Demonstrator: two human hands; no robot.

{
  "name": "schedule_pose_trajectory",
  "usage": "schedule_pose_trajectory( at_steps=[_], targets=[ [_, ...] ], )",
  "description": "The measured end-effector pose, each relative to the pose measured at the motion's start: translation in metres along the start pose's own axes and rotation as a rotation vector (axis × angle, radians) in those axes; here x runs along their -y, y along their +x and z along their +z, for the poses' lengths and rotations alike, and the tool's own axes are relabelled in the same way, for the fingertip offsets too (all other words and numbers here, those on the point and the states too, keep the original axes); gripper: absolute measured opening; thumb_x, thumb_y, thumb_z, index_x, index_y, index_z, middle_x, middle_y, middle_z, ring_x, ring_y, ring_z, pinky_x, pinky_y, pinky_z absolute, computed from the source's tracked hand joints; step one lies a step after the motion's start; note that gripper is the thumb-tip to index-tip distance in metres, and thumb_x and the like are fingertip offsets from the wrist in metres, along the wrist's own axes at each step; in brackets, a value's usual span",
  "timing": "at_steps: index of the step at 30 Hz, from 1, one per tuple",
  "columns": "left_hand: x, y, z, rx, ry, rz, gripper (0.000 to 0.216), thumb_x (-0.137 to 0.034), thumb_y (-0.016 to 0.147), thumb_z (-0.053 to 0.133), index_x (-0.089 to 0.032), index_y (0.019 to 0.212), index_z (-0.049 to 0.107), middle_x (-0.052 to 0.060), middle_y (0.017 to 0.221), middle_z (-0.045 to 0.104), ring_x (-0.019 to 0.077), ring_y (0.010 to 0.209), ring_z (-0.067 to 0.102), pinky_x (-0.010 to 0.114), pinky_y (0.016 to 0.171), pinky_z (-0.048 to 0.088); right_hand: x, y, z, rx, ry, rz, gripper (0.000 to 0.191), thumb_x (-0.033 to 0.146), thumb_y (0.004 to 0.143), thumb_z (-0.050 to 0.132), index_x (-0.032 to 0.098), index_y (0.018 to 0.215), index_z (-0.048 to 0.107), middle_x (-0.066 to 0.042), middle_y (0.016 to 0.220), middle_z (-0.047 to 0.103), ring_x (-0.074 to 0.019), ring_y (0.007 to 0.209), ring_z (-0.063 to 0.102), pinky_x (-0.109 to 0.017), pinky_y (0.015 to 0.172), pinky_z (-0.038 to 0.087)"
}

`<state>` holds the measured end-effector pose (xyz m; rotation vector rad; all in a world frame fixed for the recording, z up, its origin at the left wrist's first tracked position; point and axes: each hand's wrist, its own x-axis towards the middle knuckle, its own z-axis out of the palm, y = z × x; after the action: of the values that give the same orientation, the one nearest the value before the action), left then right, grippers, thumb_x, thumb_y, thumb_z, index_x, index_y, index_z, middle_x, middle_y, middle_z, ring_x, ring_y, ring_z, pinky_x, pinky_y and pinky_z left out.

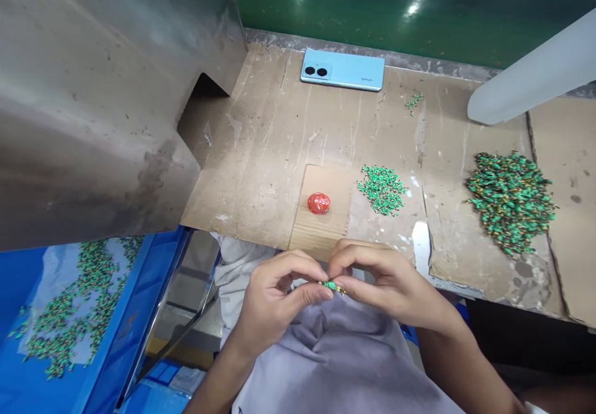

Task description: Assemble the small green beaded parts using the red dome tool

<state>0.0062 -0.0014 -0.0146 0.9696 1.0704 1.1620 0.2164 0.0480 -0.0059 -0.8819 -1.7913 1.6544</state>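
My left hand (274, 299) and my right hand (386, 283) meet over my lap, just below the table's front edge. Together they pinch one small green part (331, 286) with yellow-and-black ends between thumbs and forefingers. A small heap of the same green parts (382, 189) lies on the cardboard just beyond my right hand. A bigger heap (511, 200) lies farther right. A red round cap (319, 203) sits on a cardboard patch straight ahead of my hands.
A light blue phone (343, 69) lies face down at the table's back. A grey metal housing (93, 91) fills the left. Below it a blue crate (69, 315) holds scattered green parts. A white tube (535, 72) juts in at the upper right.
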Motion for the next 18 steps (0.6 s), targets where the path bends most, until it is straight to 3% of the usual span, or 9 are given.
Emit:
schedule_pose_trajectory(
  at_steps=[9,14,18],
  targets=[
    [0.0005,-0.0017,0.0019,-0.003,-0.015,0.005,0.014,-0.025,0.081,0.097,-0.019,0.084,0.084,0.004,0.078,0.080,0.0136,0.068,0.074,0.019,0.064,0.058,-0.0074,-0.0005,0.0053,-0.020,0.060,-0.062,0.008,0.015,0.102,0.069,0.020,0.097,0.073,-0.001,0.086,0.072,-0.0115,0.075,0.065,-0.022,0.071,0.054],
    [0.0019,-0.0021,0.0025,-0.026,0.011,0.047,0.013,-0.023,0.080,0.097,-0.020,0.086,0.086,0.006,0.086,0.081,0.0169,0.082,0.077,0.022,0.075,0.062,-0.0085,0.0010,0.0040,-0.019,0.040,-0.057,0.009,0.020,0.103,0.068,0.020,0.094,0.071,-0.002,0.084,0.070,-0.0129,0.075,0.064,-0.024,0.070,0.055],
    [0.0003,-0.0030,0.0025,-0.035,0.029,-0.009,0.015,-0.022,0.077,0.099,-0.020,0.084,0.086,0.006,0.084,0.082,0.0172,0.078,0.077,0.022,0.072,0.061,-0.0082,0.0011,0.0015,-0.002,0.013,-0.082,0.011,0.020,0.104,0.067,0.020,0.093,0.071,-0.002,0.083,0.070,-0.0130,0.074,0.064,-0.024,0.069,0.055]
  ],
)
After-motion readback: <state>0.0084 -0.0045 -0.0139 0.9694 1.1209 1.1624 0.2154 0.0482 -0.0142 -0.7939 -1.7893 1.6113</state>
